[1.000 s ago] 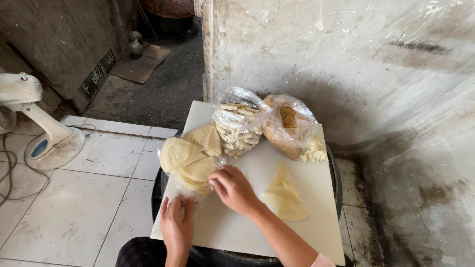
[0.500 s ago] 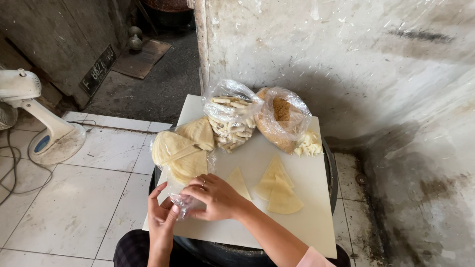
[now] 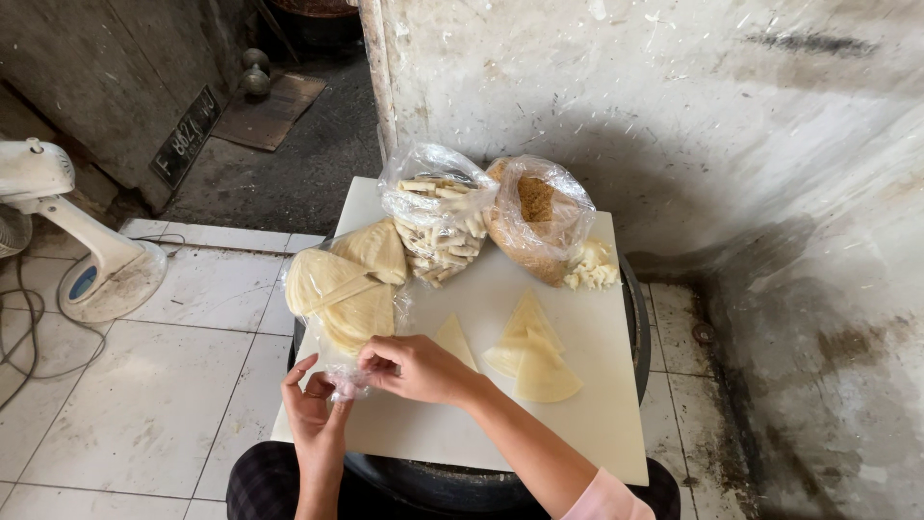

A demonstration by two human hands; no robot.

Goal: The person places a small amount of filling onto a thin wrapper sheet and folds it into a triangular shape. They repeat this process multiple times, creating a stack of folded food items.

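Comparing with half a second ago, both hands have drawn slightly nearer the body, and the clear plastic bag of folded wrappers (image 3: pixel 346 289) lies in much the same place at the left of the white board (image 3: pixel 597 424). The left hand (image 3: pixel 313 409) is raised palm-up at the board's near left edge, fingers curled loosely around the twisted mouth of the bag (image 3: pixel 345 383). The right hand (image 3: pixel 419 369) reaches across from the right, forearm angled over the board, its fingertips pinched shut on the same twist of plastic. Loose triangular wrappers (image 3: pixel 534 351) lie just right of the hands. At the far edge sit a bag of pale sticks (image 3: pixel 438 217) and a bag of brown crumbs (image 3: pixel 537 221), touching each other. The board rests as a surface on a round dark tub (image 3: pixel 635 318). A white fan (image 3: pixel 72 241) stands on the tiled floor (image 3: pixel 144 414) to the left; a stained concrete wall (image 3: pixel 722 125) rises behind.
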